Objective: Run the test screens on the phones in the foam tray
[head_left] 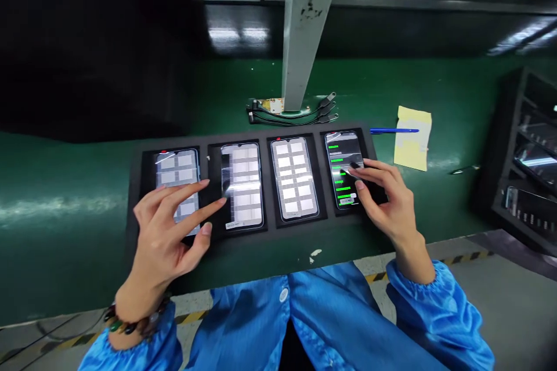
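Note:
Several lit phones lie in a row in a dark foam tray (272, 236). My left hand (167, 232) spreads its fingers over the leftmost phone (176, 160), hiding its lower part. Its index fingertip is at the left edge of the second phone (246, 185), whose screen is partly white with a dark strip. To the right is a third phone (294, 177) showing a grid of white blocks. My right hand (389, 200) is beside the rightmost phone (342, 174), fingertips over its black screen with green bars. I cannot tell whether those fingertips touch the glass.
Short black cables (291, 122) lie at the foot of a grey post (307, 29). A blue pen (394, 130) rests across a yellow paper (411, 153). At the right stands a black rack (500, 179) holding more phones; a dark panel (96, 40) fills the upper left.

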The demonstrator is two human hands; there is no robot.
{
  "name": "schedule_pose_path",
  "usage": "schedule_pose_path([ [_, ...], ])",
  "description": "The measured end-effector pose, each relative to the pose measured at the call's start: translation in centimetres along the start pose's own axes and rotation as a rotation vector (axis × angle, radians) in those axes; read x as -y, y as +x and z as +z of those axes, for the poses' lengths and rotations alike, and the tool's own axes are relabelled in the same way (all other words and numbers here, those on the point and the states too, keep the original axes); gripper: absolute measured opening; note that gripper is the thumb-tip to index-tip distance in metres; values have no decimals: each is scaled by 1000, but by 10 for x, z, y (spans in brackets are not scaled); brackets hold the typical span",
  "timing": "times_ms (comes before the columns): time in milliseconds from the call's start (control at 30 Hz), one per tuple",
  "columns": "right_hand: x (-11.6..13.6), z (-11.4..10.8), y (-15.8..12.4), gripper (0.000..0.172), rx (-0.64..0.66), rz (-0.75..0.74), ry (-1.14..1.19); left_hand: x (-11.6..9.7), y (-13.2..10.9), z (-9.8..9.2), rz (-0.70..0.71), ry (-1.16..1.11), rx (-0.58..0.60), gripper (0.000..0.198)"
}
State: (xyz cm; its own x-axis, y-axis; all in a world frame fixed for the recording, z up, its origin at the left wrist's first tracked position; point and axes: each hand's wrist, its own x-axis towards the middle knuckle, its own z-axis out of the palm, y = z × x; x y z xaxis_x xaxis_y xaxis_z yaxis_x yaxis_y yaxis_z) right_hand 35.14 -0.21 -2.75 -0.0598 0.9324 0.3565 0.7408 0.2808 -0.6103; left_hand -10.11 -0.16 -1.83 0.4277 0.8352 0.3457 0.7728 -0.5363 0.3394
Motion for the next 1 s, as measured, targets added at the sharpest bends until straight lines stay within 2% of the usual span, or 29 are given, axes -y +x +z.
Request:
schedule_pose_path([
  [233, -2, -1, -1, 26, 63, -35, -34, 5, -2, 5, 43, -12, -67, 47],
  [433, -2, 0, 2, 39, 125, 66, -84, 10, -3, 7, 68, -7, -71, 49],
  [733, -4, 1, -2, 30, 55, -6, -68, 14, -4, 9, 65, -25, -80, 48],
  [900, -3, 0, -2, 31, 62, 17, -65, 14, -5, 9, 34, -22, -90, 46],
  [1000, 0, -2, 5, 37, 87, 45, -48, 11, -3, 8, 18, -23, -66, 50],
])
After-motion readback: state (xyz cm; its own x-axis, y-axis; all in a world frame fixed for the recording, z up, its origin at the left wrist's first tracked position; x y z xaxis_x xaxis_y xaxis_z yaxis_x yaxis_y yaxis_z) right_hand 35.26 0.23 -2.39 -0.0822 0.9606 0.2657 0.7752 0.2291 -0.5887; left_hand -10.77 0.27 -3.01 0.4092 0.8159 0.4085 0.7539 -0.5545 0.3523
